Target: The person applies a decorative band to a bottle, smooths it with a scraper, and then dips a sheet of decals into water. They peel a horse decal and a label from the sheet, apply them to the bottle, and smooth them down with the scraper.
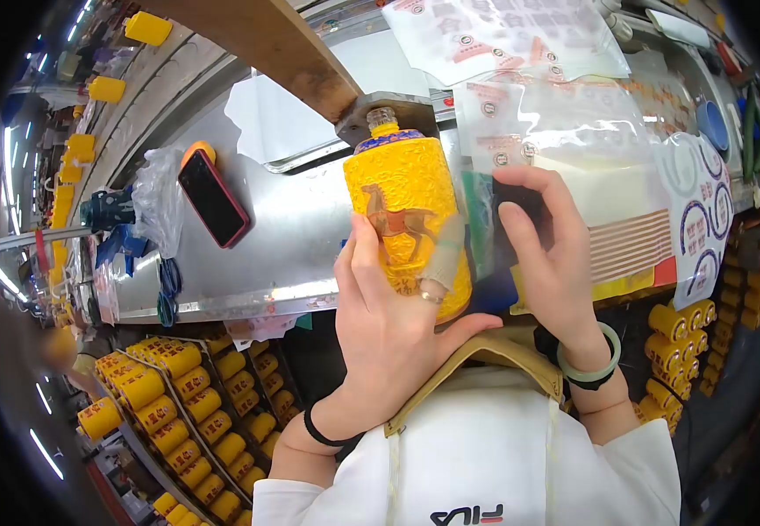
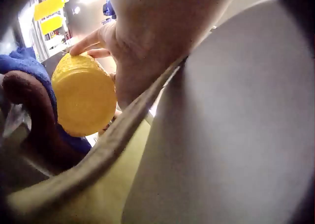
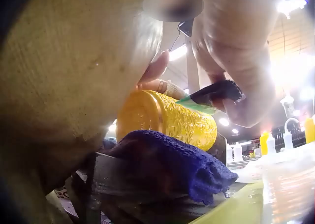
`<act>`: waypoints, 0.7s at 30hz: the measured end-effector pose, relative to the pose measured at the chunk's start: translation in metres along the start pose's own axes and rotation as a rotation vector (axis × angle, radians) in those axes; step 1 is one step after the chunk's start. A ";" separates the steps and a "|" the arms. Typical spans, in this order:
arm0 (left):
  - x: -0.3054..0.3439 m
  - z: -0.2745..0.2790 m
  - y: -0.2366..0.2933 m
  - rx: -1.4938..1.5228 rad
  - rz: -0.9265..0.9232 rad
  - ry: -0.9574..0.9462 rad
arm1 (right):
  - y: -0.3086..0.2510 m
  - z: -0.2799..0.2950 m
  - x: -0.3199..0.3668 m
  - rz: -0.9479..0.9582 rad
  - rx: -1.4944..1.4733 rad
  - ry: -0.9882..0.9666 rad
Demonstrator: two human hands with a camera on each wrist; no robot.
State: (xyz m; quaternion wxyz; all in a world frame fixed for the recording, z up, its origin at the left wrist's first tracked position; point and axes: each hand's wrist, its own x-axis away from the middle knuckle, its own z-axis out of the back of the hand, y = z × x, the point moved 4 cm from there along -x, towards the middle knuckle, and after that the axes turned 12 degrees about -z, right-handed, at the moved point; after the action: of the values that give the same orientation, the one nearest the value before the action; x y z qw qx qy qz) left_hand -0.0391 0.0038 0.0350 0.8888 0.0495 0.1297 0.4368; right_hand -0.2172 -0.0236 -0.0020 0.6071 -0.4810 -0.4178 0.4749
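A yellow bottle [image 1: 402, 193] with a bumpy surface, a brown horse relief and a clear threaded neck lies at the middle of the head view. My left hand [image 1: 388, 307] grips its lower part, with fingers along the front and beige tape round one finger. In the left wrist view the round base of the bottle [image 2: 86, 103] faces the camera. My right hand [image 1: 555, 245] is just right of the bottle. Between its thumb and fingers it pinches a flat dark piece with a green see-through edge [image 3: 197, 103], which overlaps the bottle's side in the right wrist view.
A blue cloth [image 3: 172, 160] lies below the bottle. The neck meets a wooden block [image 1: 397, 112] at the end of a wooden beam [image 1: 266, 48]. A phone [image 1: 213, 197] lies left on the metal table; printed sticker sheets [image 1: 564, 123] lie right. Racks of yellow bottles [image 1: 187, 386] stand below.
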 end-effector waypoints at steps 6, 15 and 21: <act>0.030 -0.026 -0.021 0.311 0.035 0.267 | -0.023 0.000 -0.005 0.003 -0.056 -0.098; 0.043 -0.040 -0.036 0.613 0.227 0.483 | -0.091 -0.022 -0.047 0.683 0.472 -0.155; 0.045 -0.034 -0.035 0.660 0.208 0.538 | -0.090 -0.035 -0.066 0.724 0.562 -0.174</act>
State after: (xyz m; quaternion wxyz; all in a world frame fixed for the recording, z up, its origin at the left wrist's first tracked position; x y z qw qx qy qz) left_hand 0.0045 0.0172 -0.0130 0.7111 0.2281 0.4834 0.4567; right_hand -0.1803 -0.1022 0.0767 0.4716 -0.3712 -0.1274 0.7896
